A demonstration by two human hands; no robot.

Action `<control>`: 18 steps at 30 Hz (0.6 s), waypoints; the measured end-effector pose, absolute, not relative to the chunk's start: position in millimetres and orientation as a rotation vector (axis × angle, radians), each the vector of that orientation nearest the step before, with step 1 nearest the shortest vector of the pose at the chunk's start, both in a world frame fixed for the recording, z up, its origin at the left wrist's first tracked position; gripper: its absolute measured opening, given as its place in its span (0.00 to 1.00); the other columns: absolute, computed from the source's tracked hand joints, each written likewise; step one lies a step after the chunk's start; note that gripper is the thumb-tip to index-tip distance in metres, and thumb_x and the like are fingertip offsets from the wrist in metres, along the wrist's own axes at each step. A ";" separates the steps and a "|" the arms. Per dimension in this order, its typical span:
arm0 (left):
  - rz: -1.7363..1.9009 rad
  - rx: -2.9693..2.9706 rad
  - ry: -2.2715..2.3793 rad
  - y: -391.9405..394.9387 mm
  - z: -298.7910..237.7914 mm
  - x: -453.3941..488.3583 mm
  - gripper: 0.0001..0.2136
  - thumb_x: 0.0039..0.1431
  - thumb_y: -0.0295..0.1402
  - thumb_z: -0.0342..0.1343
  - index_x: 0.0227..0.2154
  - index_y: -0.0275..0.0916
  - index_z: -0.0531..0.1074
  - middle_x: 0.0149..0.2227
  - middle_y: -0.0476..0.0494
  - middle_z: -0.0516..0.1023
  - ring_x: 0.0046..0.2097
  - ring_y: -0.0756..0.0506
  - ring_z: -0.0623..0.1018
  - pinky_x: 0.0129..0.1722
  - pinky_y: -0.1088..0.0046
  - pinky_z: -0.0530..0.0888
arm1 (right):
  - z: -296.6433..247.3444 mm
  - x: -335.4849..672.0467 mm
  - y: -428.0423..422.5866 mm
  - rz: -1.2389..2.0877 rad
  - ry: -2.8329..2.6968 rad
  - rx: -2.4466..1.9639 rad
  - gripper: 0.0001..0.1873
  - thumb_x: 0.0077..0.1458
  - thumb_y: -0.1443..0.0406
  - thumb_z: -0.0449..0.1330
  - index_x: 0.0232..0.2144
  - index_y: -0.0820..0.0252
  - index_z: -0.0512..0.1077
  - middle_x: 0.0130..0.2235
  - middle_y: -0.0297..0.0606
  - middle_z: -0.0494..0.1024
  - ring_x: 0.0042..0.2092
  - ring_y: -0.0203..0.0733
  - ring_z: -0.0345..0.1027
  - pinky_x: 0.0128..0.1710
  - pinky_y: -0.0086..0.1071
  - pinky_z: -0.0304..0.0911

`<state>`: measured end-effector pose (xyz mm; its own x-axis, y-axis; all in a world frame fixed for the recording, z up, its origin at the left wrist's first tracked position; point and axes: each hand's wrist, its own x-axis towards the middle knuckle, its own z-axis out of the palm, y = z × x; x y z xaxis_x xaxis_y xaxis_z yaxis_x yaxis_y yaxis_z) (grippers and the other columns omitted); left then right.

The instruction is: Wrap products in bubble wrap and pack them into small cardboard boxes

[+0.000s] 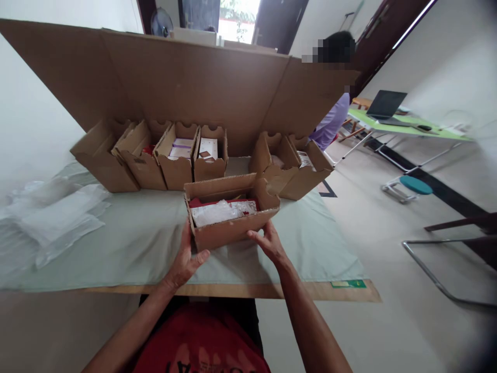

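Observation:
An open cardboard box (229, 234) sits sideways in front of me on the cloth-covered table. Inside it lie a white and red packet (223, 211) and some crumpled clear plastic. My left hand (185, 264) grips the box at its left end, thumb along the near side. On the right, my right hand (269, 242) holds the near right corner, its thumb against the front wall. The fingers of both hands are partly hidden behind and beneath the box.
Several cardboard bins (180, 176) line the back, some holding packets, before a tall cardboard panel (186, 83). Clear plastic bags (58, 212) lie at left. Past the right edge are a person in a lilac sleeve (333, 122), a green table (435, 132) with a laptop, and a stool (416, 185).

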<state>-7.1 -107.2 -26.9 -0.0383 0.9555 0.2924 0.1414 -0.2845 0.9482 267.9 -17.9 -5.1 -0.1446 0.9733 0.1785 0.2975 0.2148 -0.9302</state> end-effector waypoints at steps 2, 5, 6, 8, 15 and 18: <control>1.392 1.442 1.177 -103.3 -19.7 -3.9 0.38 0.64 0.51 0.55 0.70 0.44 0.49 0.67 0.33 0.64 0.69 0.32 0.64 0.68 0.46 0.61 | -1.1 260.1 -27.6 0.937 -1.580 -1.220 0.33 0.48 0.43 0.67 0.48 0.57 0.70 0.48 0.45 0.79 0.49 0.52 0.70 0.51 0.44 0.66; 1.429 1.420 1.116 -94.8 -3.7 -1.0 0.38 0.63 0.52 0.55 0.70 0.41 0.51 0.64 0.33 0.68 0.68 0.33 0.66 0.68 0.48 0.62 | 9.7 252.9 -51.8 0.842 -1.481 -1.256 0.27 0.50 0.47 0.66 0.45 0.57 0.70 0.44 0.42 0.79 0.45 0.50 0.70 0.47 0.42 0.66; 1.437 1.424 1.081 -91.8 2.3 -0.9 0.38 0.63 0.53 0.55 0.69 0.41 0.52 0.64 0.33 0.69 0.67 0.33 0.67 0.67 0.49 0.63 | 14.8 251.2 -60.1 0.803 -1.440 -1.276 0.26 0.51 0.48 0.66 0.45 0.57 0.69 0.43 0.42 0.79 0.45 0.49 0.70 0.46 0.41 0.67; 1.437 1.433 1.030 -86.1 14.8 -3.5 0.36 0.64 0.53 0.54 0.68 0.40 0.55 0.62 0.33 0.71 0.65 0.34 0.69 0.66 0.51 0.65 | 27.4 246.5 -72.7 0.736 -1.383 -1.305 0.24 0.52 0.49 0.66 0.44 0.56 0.69 0.42 0.40 0.78 0.43 0.48 0.70 0.44 0.40 0.67; 1.605 1.487 1.086 -72.4 60.3 -22.2 0.31 0.65 0.52 0.53 0.66 0.41 0.61 0.59 0.37 0.74 0.62 0.36 0.72 0.65 0.54 0.65 | 75.2 225.8 -70.1 0.732 -1.407 -1.197 0.19 0.53 0.54 0.65 0.43 0.55 0.69 0.41 0.39 0.77 0.41 0.46 0.69 0.41 0.39 0.67; 1.561 1.525 1.020 -72.2 69.5 -20.1 0.30 0.66 0.51 0.53 0.65 0.41 0.62 0.60 0.37 0.73 0.61 0.37 0.72 0.64 0.55 0.66 | 86.3 231.2 -70.3 0.689 -1.385 -1.217 0.20 0.54 0.53 0.65 0.44 0.55 0.69 0.41 0.39 0.77 0.41 0.45 0.69 0.42 0.40 0.67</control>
